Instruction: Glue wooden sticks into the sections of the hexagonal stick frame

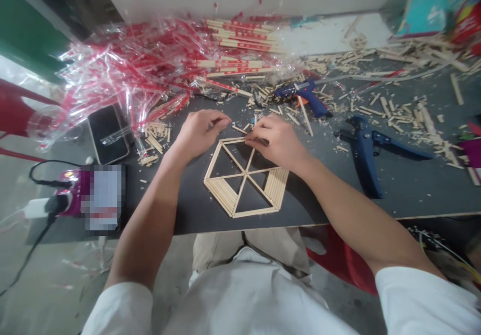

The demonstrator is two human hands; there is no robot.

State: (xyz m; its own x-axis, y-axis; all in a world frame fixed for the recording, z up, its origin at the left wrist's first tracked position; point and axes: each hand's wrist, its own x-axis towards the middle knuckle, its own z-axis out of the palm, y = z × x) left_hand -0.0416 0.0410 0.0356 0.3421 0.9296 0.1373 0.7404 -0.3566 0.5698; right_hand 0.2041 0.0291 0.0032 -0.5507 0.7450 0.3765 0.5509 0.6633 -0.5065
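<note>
My left hand curls, left forearm toward one o'clock. My right hand bends fingers-down, right forearm toward ten-thirty.

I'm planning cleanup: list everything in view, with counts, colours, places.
Hexagonal stick frame: one, pale, front centre
Glue gun: one, blue, back centre
Hand cutter: one, blue, right
Wrapped chopsticks: several, pale and red, back centre
Plastic wrappers: many, clear and red, back left
Stick offcuts: many, pale, scattered
Phone: one, black, left
Lit device: one, black, left
Power strip: one, purple, far left
Plugs: several, black and white, left
Table: one, dark grey, centre
Blurred packaging: two, teal and red, back right
Seat: one, red, below right
Trousers: one pair, beige, bottom
Shirt: one, white, bottom
Left hand: one, bare, by frame's upper left
Right hand: one, bare, at frame's top
</note>
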